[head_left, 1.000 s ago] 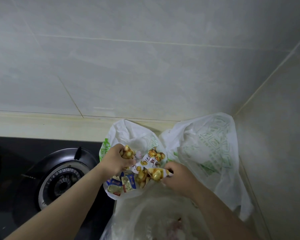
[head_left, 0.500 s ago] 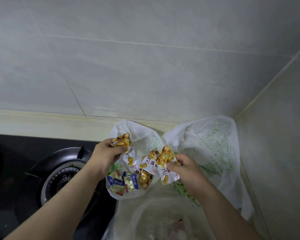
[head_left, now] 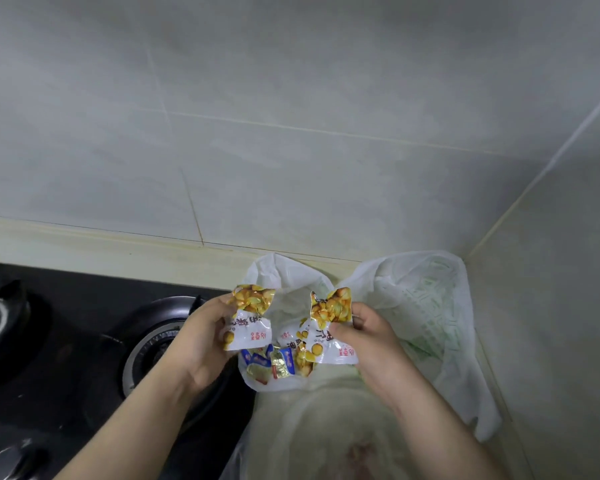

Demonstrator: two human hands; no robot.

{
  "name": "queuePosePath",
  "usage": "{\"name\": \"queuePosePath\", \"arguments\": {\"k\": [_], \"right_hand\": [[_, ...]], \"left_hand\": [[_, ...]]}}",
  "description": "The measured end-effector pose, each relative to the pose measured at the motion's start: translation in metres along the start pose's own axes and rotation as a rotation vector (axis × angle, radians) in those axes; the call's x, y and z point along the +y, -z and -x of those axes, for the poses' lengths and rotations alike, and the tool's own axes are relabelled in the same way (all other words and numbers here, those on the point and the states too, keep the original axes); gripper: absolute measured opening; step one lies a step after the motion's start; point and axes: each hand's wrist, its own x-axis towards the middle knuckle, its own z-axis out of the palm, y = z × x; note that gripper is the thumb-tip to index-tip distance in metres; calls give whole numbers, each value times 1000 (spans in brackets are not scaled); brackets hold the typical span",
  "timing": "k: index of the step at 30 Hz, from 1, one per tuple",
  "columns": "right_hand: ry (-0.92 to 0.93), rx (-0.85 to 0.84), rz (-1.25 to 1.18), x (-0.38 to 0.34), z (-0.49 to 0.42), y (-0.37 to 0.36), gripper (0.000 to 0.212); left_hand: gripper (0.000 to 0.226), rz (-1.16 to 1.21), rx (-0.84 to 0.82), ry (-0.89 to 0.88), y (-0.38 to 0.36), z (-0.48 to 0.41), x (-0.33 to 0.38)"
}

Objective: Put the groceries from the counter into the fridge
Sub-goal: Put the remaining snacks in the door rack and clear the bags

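Left hand [head_left: 201, 344] and right hand [head_left: 368, 341] (palms inward) each pinch a snack packet [head_left: 252, 315].

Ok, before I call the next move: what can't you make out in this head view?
Fridge: nowhere in the head view.
Clear bag: pinkish contents blurred behind cloudy plastic, cut off by the bottom edge.
White bag: its depths hidden by its folds and by the snack packet in the left hand and the one in the right hand.
Blue and gold sachets: print too small.
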Motion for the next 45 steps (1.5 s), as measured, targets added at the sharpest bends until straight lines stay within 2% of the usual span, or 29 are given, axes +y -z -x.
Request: {"name": "queuePosePath", "arguments": {"k": [3,6,8,11,16,20,25,28,33,36,41,45], "right_hand": [[18,-33,-27,-11,19,-21,23],[18,-56,-48,-20,41,-43,22],[27,-70,-29,-28,56,-61,30],[73,-99,22,-39,75,-92,45],[156,-203,116,-47,99,-158,49],[219,-373,177,-49,123,-214,54],[234,-583,237,-45,150,-267,49],[249,-712,259,-37,168,-290,48],[244,-917,262,-24,210,-314,47],[252,-1014,258,-15,236,-322,49],[282,-1196,283,-8,279,-328,52],[305,-1333,274,-6,319,-334,50]], "left_hand": [[32,60,-20,-17,16,23,9],[17,47,-66,-76,29,51,19],[10,31,-36,-125,40,71,27],[13,-2,32,-205,67,99,37],[32,-38,161,-306,114,153,61],[24,-60,323,-381,150,204,73],[24,-68,575,-457,187,276,69],[35,-50,722,-497,196,321,60],[28,1,973,-569,198,400,33],[41,24,1071,-624,189,441,16],[25,80,1221,-693,168,500,-13],[45,128,1327,-764,156,548,-40]]}}
